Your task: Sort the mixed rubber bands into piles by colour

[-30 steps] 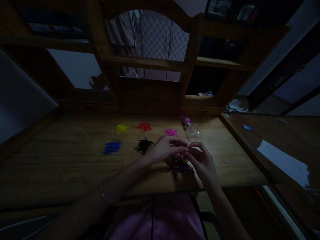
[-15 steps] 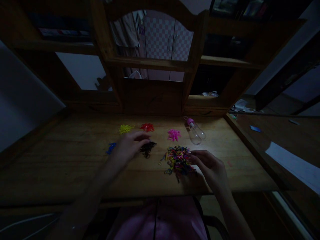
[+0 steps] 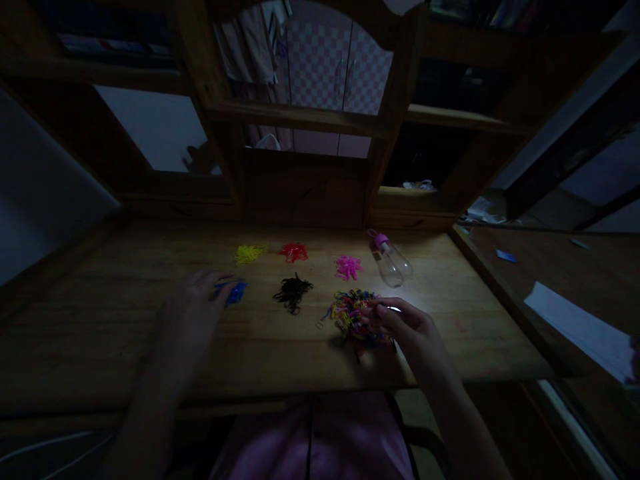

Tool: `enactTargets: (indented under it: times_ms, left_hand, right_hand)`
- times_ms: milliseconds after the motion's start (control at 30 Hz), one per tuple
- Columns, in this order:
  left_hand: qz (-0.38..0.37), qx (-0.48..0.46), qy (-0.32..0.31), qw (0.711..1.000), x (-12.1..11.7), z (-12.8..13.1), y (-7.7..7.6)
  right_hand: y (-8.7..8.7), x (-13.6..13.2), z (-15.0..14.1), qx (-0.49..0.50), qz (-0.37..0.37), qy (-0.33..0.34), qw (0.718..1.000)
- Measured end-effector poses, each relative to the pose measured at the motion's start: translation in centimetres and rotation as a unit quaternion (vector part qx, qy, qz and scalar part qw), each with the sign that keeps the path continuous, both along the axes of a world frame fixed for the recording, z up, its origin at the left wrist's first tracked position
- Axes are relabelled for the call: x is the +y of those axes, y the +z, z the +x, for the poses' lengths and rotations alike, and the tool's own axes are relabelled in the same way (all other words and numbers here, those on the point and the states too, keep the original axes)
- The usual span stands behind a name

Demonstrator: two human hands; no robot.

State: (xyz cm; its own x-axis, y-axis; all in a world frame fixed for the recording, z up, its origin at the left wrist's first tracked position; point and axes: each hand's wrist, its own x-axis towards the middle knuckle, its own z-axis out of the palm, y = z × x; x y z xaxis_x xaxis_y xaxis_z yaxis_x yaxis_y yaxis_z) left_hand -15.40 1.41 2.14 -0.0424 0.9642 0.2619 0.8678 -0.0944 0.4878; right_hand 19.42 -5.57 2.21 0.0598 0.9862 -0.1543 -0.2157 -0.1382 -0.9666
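On the wooden desk lies a mixed heap of coloured rubber bands (image 3: 353,313). Over its right side is my right hand (image 3: 407,327), thumb and fingertips closed in a pinch; what they hold, if anything, is too small to make out. My left hand (image 3: 193,303) is at the small pile of blue rubber bands (image 3: 236,292), thumb and fingers apart and partly covering the pile's left side. Separate piles of black bands (image 3: 293,292), yellow bands (image 3: 249,253), red bands (image 3: 293,251) and pink bands (image 3: 348,267) lie around the desk's middle.
A clear bottle-shaped container (image 3: 393,263) with a pink cap lies behind the mixed heap. A wooden shelf unit (image 3: 305,187) rises along the desk's back edge. To the right, a white sheet (image 3: 580,327) lies on another surface. The room is dim.
My left hand has moved left from the black bands to the blue pile, uncovering the black ones. My right hand has shifted slightly left over the mixed heap. The view has tilted a little.
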Motion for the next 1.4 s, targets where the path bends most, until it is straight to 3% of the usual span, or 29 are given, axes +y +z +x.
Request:
enactTargets:
  times_ms: [200, 300, 400, 500, 600, 767, 833, 933, 1100, 1267, 1400]
  left_hand:
    - [0.053, -0.030, -0.046, 0.997, -1.8, 3.4, -0.3]
    - [0.068, -0.064, -0.085, 0.992, -3.0, 5.2, -1.2]
    - [0.074, -0.092, -0.064, 0.991, -3.8, 6.7, -2.0]
    - [0.077, -0.116, -0.037, 0.990, -4.0, 7.9, -2.3]
    - [0.070, -0.121, -0.031, 0.990, -3.7, 8.2, -2.5]
    - [0.057, -0.064, -0.094, 0.992, -2.4, 6.5, -4.1]
    - [0.054, -0.042, -0.092, 0.993, -2.0, 6.1, -4.6]
    - [0.059, -0.021, -0.064, 0.996, -1.7, 6.5, -4.8]
    - [0.040, -0.023, -0.054, 0.997, -1.9, 7.9, -3.7]
    - [0.005, -0.059, -0.043, 0.997, -2.0, 7.8, -3.8]
    - [0.013, -0.069, -0.043, 0.997, -2.5, 7.6, -4.1]
  right_hand:
    - [1.2, 0.3, 0.1, -0.141, 0.014, 0.008, 0.990]
    - [2.4, 2.4, -0.7, -0.214, 0.042, 0.074, 0.973]
    - [2.7, 5.5, -2.8, -0.276, 0.104, 0.184, 0.938]
    - [1.8, 8.3, -5.4, -0.359, 0.148, 0.259, 0.884]
    - [0.6, 10.1, -7.1, -0.405, 0.164, 0.287, 0.853]
    - [-0.3, 12.3, -7.3, -0.449, 0.201, 0.233, 0.839]
    - [-0.2, 12.9, -7.3, -0.456, 0.210, 0.234, 0.832]
    - [0.2, 13.4, -8.0, -0.459, 0.227, 0.274, 0.814]
    - [0.8, 12.9, -9.8, -0.465, 0.250, 0.361, 0.769]
    - [1.0, 12.2, -9.5, -0.450, 0.254, 0.351, 0.781]
    - [2.2, 11.3, -6.4, -0.399, 0.261, 0.275, 0.835]
